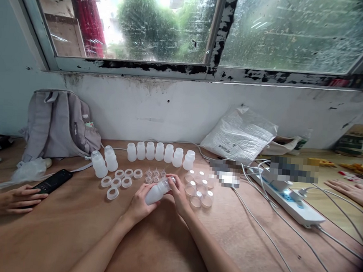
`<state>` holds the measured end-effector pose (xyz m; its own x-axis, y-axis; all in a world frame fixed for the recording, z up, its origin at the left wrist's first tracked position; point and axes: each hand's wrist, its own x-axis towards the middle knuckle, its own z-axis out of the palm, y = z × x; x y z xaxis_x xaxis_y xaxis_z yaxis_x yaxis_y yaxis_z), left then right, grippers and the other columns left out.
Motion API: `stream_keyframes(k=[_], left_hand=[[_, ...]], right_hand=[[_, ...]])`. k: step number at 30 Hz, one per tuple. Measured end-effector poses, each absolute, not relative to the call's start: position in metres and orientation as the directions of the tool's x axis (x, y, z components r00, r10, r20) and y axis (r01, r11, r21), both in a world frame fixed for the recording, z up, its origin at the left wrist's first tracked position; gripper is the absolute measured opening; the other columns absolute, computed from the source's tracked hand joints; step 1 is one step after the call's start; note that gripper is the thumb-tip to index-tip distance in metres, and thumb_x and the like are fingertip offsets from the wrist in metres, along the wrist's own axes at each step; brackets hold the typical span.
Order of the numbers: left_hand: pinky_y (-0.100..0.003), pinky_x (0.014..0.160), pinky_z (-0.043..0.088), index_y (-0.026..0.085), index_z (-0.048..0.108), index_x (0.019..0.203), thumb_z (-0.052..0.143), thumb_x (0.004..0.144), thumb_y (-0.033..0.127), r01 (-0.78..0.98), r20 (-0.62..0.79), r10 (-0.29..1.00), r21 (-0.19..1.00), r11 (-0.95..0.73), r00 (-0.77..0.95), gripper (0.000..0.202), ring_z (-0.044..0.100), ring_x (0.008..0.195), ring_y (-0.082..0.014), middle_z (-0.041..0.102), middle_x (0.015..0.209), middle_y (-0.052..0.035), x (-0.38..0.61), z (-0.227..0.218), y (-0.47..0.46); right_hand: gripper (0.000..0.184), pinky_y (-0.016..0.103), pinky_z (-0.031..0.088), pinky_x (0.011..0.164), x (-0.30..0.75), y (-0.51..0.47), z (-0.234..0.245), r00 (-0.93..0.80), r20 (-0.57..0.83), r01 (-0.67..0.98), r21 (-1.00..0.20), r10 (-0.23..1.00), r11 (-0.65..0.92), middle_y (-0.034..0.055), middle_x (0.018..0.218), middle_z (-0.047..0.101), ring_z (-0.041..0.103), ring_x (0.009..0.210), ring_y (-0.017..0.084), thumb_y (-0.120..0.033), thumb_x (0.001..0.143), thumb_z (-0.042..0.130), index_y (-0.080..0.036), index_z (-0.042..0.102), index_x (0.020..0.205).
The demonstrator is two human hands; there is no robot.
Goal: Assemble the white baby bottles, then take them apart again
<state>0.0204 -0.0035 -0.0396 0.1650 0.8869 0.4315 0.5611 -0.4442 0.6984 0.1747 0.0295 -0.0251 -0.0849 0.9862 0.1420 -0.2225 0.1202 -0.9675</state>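
My left hand point(141, 200) is wrapped round the body of a frosted white baby bottle point(156, 192), which is tilted with its neck up to the right. The fingers of my right hand point(176, 189) close on the bottle's neck end; whether they also hold a small part there is hidden. Just beyond my hands lie several clear nipples point(156, 174). White collar rings point(116, 182) lie in a group to the left. Clear domed caps point(198, 189) stand to the right of my right hand. Behind them several more bottles point(159, 152) stand in a row, with two other bottles point(104, 162) at the left.
Another person's hand point(25, 199) rests by a black phone point(54, 181) at left. A grey backpack point(60, 122) and a silver bag point(240, 134) lean at the wall. A power strip point(289, 203) with trailing cables lies right. A further person's hand point(347, 191) shows at far right.
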Motion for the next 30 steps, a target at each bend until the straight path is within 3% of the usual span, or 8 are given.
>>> stream_keyframes(k=[4, 12, 20, 30], left_hand=[[-0.03, 0.08, 0.044, 0.024, 0.049, 0.109, 0.062, 0.064, 0.021, 0.567, 0.442, 0.884, 0.693, -0.445, 0.154, 0.047, 0.054, 0.091, -0.0181, 0.054, 0.1, -0.0025, 0.0206, -0.0398, -0.0034], [-0.031, 0.08, 0.044, 0.024, 0.049, 0.109, 0.061, 0.065, 0.021, 0.583, 0.431, 0.892, 0.693, -0.424, 0.136, 0.046, 0.055, 0.092, -0.0189, 0.055, 0.1, -0.0028, 0.0206, -0.0389, -0.0039], [-0.031, 0.08, 0.045, 0.024, 0.047, 0.112, 0.06, 0.066, 0.022, 0.593, 0.442, 0.882, 0.671, -0.445, 0.163, 0.048, 0.054, 0.093, -0.0191, 0.055, 0.102, -0.0038, 0.0224, -0.0412, -0.0039], [-0.03, 0.082, 0.045, 0.025, 0.043, 0.116, 0.058, 0.068, 0.021, 0.623, 0.439, 0.886, 0.654, -0.428, 0.147, 0.05, 0.054, 0.095, -0.019, 0.053, 0.106, -0.0035, 0.0246, -0.0469, -0.0054]], right_hand=[[0.027, 0.025, 0.046, 0.057, 0.1762, 0.029, -0.0248, -0.102, 0.14, -0.248, -0.962, 0.985, 0.111, 0.0011, 0.08, 0.052, 0.049, 0.071, 0.015, -0.046, 0.079, 0.043, -0.024, 0.055, 0.089], [0.031, 0.031, 0.046, 0.069, 0.1774, 0.0272, -0.0241, -0.139, 0.166, -0.332, -0.936, 0.976, 0.112, 0.0046, 0.091, 0.058, 0.053, 0.081, 0.019, -0.042, 0.079, 0.045, -0.024, 0.056, 0.101], [0.029, 0.024, 0.045, 0.054, 0.1755, 0.0314, -0.0264, -0.052, 0.134, -0.218, -0.968, 0.99, 0.12, 0.0031, 0.08, 0.058, 0.053, 0.07, 0.016, -0.045, 0.074, 0.052, -0.021, 0.061, 0.087], [0.027, 0.026, 0.046, 0.056, 0.173, 0.0261, -0.0244, 0.009, 0.15, -0.17, -0.974, 0.989, 0.149, 0.0029, 0.078, 0.059, 0.054, 0.072, 0.018, -0.044, 0.074, 0.054, -0.02, 0.061, 0.084]])
